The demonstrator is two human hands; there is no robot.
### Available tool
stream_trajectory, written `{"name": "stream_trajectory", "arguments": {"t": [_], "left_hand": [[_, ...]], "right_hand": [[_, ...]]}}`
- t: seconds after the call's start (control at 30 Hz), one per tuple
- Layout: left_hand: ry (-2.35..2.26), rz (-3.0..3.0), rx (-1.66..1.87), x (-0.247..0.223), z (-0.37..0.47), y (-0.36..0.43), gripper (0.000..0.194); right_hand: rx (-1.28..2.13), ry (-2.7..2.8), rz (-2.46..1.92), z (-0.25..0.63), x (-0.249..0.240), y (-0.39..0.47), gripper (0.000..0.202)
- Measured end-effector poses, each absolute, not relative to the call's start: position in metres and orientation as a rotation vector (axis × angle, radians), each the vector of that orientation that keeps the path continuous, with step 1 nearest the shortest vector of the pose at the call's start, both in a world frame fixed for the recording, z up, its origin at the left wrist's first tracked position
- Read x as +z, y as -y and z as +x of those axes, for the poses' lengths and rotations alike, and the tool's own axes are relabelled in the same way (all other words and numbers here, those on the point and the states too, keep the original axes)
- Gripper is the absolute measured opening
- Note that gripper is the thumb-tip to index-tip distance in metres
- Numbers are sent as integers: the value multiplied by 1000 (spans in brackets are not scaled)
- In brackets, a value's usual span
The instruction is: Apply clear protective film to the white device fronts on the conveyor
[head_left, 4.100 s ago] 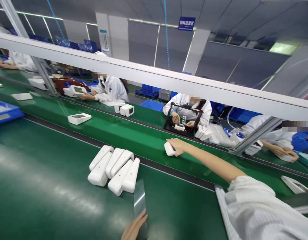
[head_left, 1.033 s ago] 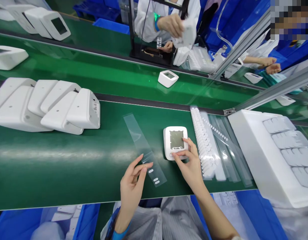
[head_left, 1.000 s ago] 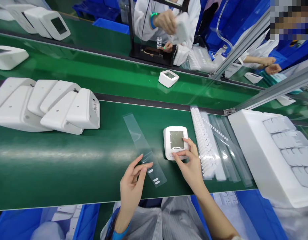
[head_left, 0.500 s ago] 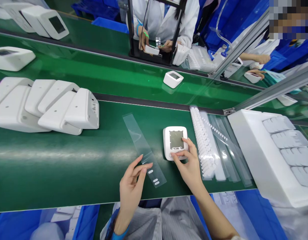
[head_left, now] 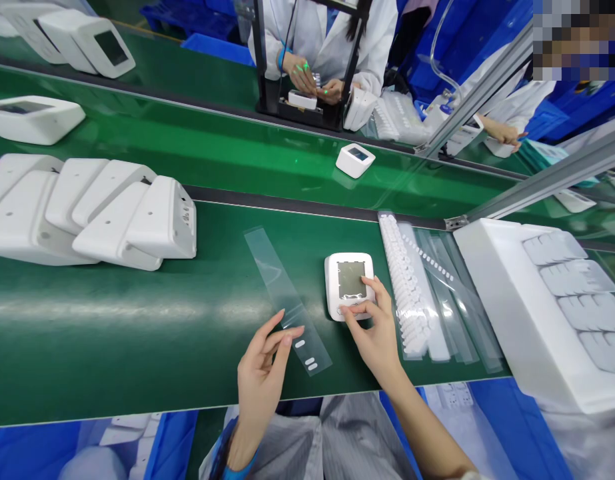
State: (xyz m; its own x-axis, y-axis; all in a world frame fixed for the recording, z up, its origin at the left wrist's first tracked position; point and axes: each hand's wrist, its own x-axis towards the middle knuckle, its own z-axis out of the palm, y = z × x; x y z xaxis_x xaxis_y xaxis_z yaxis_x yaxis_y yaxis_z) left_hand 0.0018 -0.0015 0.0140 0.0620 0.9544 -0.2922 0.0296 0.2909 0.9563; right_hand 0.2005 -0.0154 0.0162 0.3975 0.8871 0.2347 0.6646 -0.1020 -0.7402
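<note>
A white blood pressure monitor (head_left: 351, 280) with a grey screen lies face up on the green bench. My right hand (head_left: 374, 327) is over its lower right part, thumb and index fingertip pinched together at the buttons, another fingertip on the screen's edge. Whatever sits in that pinch is too small to make out. To the left lies a clear plastic strip (head_left: 274, 267) with a few small white oval stickers (head_left: 311, 364) at its near end. My left hand (head_left: 262, 363) hovers over the strip's edge, thumb and a finger closed together, index finger extended; its pinch hides anything held.
White device housings (head_left: 132, 220) are piled at the left. Sticker strips (head_left: 412, 293) overlap on the right, beside a white box (head_left: 492, 280) of clear-wrapped parts. Behind runs a green conveyor (head_left: 212, 143) carrying another monitor (head_left: 356, 161). Metal posts (head_left: 480, 87) and co-workers' hands (head_left: 312, 79) are beyond.
My hands, the monitor and the strip stay practically still. On the conveyor, devices have shifted slightly right. A co-worker's hand across the line has moved closer to their other hand.
</note>
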Motion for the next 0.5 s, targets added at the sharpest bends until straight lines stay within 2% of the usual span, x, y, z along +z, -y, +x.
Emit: {"name": "stream_trajectory", "arguments": {"t": [0.5], "left_hand": [[-1301, 1040, 942, 11, 2, 2, 51]], "right_hand": [[287, 1380, -1795, 198, 14, 17, 18]]}}
